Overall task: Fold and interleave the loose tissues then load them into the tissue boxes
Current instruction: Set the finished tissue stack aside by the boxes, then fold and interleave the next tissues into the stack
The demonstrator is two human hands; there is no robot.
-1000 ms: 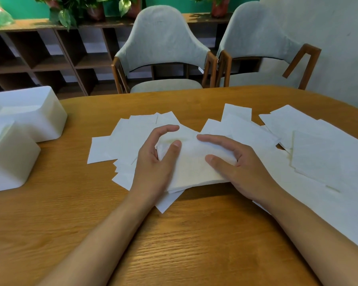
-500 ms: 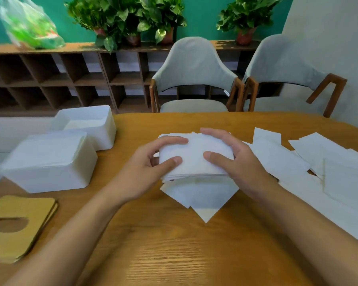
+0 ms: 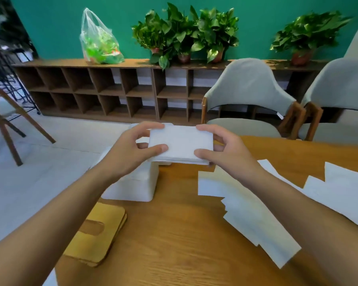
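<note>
- The left hand (image 3: 132, 149) gripped the left short end of the stack of tissues (image 3: 181, 144), with the thumb pressed on the near top edge and the forefinger hooked over the far edge. The other fingers were curled behind it, mostly hidden.
- The right hand (image 3: 221, 149) clamped the right short end the same way, thumb on the near edge and forefinger on the far one.
- The stack was held clear of the table (image 3: 184, 244), over its far left part. Its broad face was up and tipped slightly toward the camera.
- Its long axis ran from 9 to 3 o'clock, a short end in each hand, and the layered edges showed along the near side.
- A white box (image 3: 136, 186) stood on the table at 7 o'clock from the stack, partly under the left wrist.
- A second white box (image 3: 135, 126) showed at 10 o'clock, mostly hidden behind the left hand and the stack.
- Tan lids (image 3: 99, 230) lay stacked farther out at 7 o'clock, near the table's left edge. The top one had an oval slot.
- Loose tissues (image 3: 252, 213) lay flat and overlapping from 3 to 5 o'clock.
- Two grey chairs (image 3: 248, 85) stood at 1 and 2 o'clock.
- A shelf (image 3: 103, 91) ran along the green wall at 11 to 12 o'clock, with potted plants (image 3: 184, 32) and a plastic bag (image 3: 99, 44) on top.
</note>
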